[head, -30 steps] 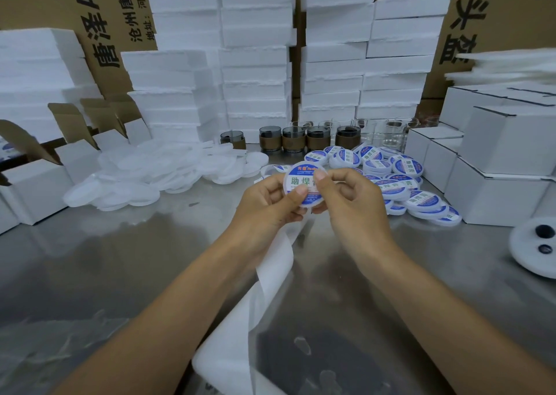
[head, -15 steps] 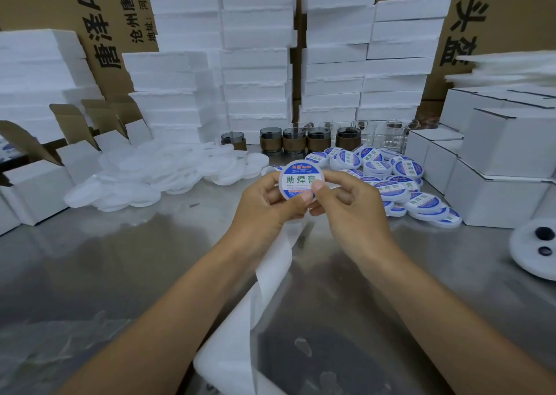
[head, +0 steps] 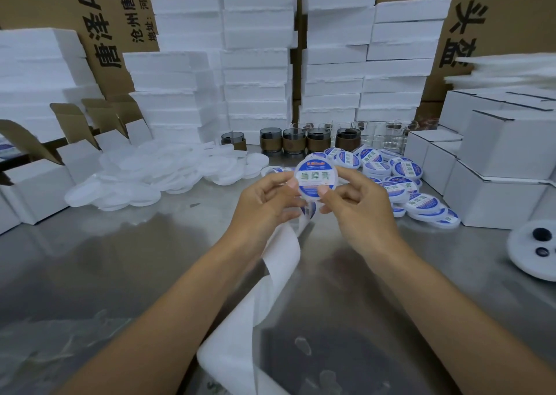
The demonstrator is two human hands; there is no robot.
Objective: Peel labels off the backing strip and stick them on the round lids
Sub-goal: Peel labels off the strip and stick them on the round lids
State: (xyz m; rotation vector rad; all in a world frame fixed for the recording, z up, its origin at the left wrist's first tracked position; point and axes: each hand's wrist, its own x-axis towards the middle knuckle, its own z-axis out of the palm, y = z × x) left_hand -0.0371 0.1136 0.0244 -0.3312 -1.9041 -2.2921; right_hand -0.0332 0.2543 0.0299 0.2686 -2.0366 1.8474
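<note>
just above the table's bare middle [head: 126, 262], both hands pinch a labelled lid [head: 316, 178].

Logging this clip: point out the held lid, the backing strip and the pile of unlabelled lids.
held lid [head: 316, 179], head view, centre of its label.
backing strip [head: 282, 253], head view, upper white stretch.
unlabelled lids [head: 144, 178], head view, middle of pile.

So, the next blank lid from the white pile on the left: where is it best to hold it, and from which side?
By its rim, I think, pinched across the disc from above. The blank lid at the right end of the pile lies flat with its near edge free, so come from the near right side; the others overlap.
</note>
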